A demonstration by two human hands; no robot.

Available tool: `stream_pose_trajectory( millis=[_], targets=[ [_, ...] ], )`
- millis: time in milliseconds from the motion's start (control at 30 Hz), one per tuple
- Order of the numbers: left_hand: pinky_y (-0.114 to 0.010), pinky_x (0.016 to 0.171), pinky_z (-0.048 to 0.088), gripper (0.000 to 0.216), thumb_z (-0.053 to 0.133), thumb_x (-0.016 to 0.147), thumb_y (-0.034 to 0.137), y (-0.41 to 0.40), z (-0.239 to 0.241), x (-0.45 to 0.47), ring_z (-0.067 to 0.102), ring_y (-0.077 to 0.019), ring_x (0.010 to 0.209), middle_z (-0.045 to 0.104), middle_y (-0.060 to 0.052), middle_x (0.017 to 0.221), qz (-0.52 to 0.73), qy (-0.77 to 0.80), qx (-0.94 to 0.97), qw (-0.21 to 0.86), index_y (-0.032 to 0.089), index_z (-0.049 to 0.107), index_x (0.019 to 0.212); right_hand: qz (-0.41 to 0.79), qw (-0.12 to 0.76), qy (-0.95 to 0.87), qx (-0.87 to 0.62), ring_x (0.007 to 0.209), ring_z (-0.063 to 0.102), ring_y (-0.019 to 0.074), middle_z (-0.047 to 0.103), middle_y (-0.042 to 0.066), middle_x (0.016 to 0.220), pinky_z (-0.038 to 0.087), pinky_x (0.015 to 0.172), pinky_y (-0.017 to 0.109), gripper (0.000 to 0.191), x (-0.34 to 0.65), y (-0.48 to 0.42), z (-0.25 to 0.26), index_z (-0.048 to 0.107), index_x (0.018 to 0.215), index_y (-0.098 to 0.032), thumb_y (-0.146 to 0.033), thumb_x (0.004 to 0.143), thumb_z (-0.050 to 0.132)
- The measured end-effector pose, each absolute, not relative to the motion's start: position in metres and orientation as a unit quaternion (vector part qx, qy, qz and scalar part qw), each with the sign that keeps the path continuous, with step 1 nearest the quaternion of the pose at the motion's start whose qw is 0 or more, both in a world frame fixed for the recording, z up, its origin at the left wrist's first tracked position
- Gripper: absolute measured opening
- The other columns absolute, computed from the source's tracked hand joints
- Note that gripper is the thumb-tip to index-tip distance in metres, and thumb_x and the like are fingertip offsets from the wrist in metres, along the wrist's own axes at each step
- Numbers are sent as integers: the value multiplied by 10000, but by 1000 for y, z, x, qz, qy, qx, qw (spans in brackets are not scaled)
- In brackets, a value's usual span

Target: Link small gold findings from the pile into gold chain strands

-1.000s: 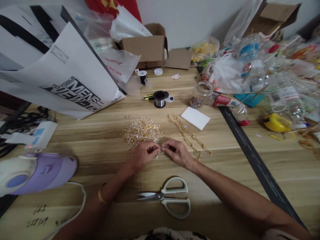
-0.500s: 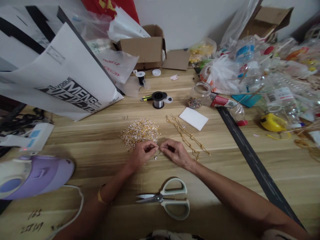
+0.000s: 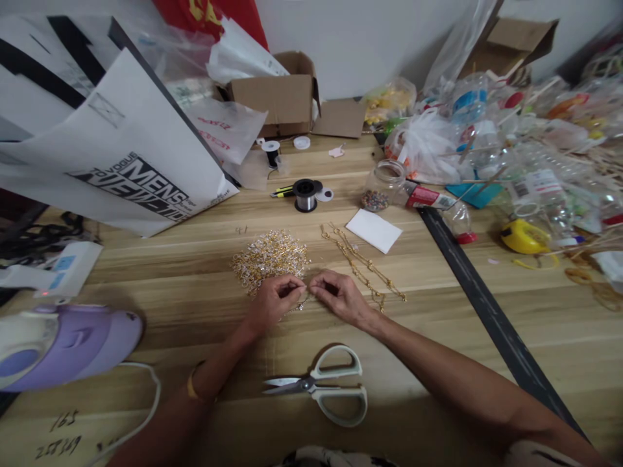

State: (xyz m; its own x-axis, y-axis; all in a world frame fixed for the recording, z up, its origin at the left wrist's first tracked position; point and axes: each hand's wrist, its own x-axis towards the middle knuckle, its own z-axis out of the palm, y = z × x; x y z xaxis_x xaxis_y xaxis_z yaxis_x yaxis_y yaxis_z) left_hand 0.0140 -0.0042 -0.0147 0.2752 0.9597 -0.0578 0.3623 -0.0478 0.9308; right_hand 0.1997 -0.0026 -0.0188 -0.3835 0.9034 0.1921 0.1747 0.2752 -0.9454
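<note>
Both hands meet at the middle of the wooden table (image 3: 438, 337), fingertips almost touching. The left hand (image 3: 275, 299) has thumb and forefinger pinched together on a tiny gold piece (image 3: 302, 299) — too small to tell its shape — with a short glinting bit hanging just below the pinch. The right hand (image 3: 341, 296) is pinched the same way, its fingertips closed on the other end of that piece, the remaining fingers curled under.

The pile of gold and clear beaded links (image 3: 270, 257) lies just beyond the left hand, its near edge touching the knuckles. The 2 gold chains (image 3: 363, 266) lie stretched out beyond the right hand, their near ends just beside its back.

Nearer the person, well clear of both hands, lie white-handled scissors (image 3: 321, 388), blades nearly closed and pointing left. Farther back stand a spool of silver wire (image 3: 305, 193), a white card (image 3: 374, 230) and a small glass jar of beads (image 3: 380, 188).
</note>
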Motion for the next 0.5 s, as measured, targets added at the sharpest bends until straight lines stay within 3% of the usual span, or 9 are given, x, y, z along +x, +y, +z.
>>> stream_pose_trajectory(
  millis=[500],
  targets=[
    [-181, 530, 393, 148, 591, 772, 259, -3, -13, 13, 502, -87, 558, 592, 9, 624, 336, 493, 639, 485, 123, 648, 781, 464, 383, -702, -382, 610, 454, 111, 530, 1, 677, 353, 554, 213, 135, 201, -3, -19, 605, 798, -143, -247, 860, 546]
  ],
)
